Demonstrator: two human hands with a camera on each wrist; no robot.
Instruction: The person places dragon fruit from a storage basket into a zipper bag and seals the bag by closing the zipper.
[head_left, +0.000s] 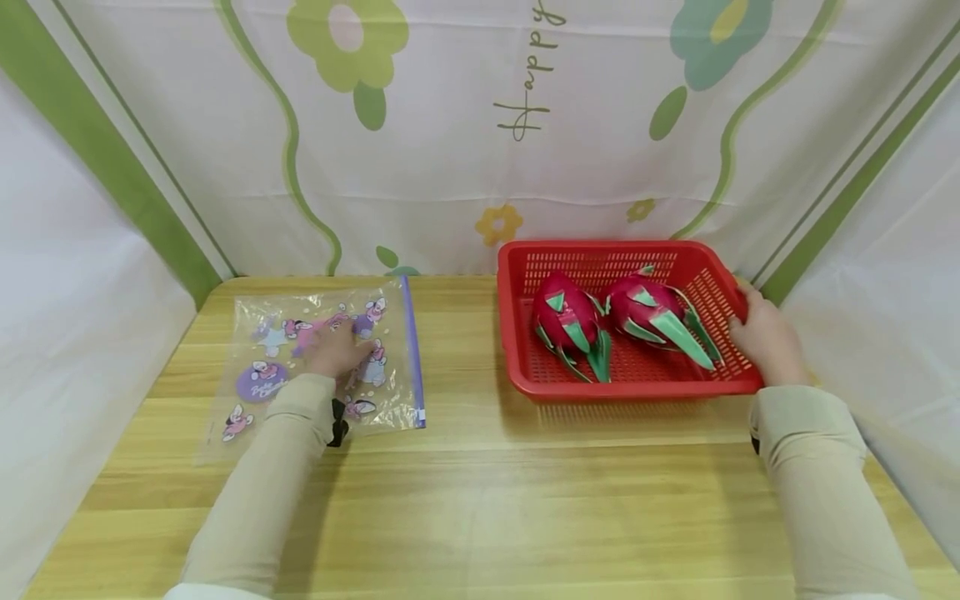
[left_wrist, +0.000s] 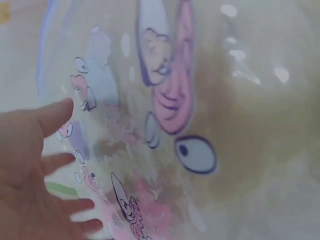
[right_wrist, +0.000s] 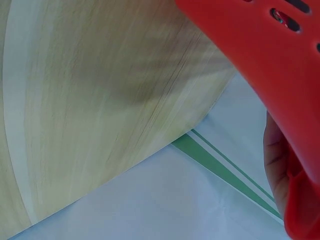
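Nearest us, a beige fabric left sleeve (head_left: 251, 500) and a matching beige fabric right sleeve (head_left: 832, 492) reach forward, each forearm slanting slightly inward. We see a black band (head_left: 339, 423) at the left wrist. Beyond that cuff, the left hand (head_left: 336, 348) lies palm down over a clear plastic bag with pink and purple cartoon prints (head_left: 375, 375). From the left wrist, we make out its fingers extended and spread apart against the plastic, so the grip there is released. The bag lies flat on the left part of a pale wood-grain table (head_left: 465, 500), its purple zip strip (head_left: 414, 358) facing the middle.

On the other side, we find the right hand (head_left: 772, 337) grasping the right end of a red rectangular plastic basket with slotted walls (head_left: 637, 389), fingers curled about the rim and partly hidden by it. The basket is at the table's far right. Inside it we count two dragon fruits, magenta with green scales: a left one (head_left: 566, 317) and a right one (head_left: 656, 312), side by side, their longest green tips pointing towards us.
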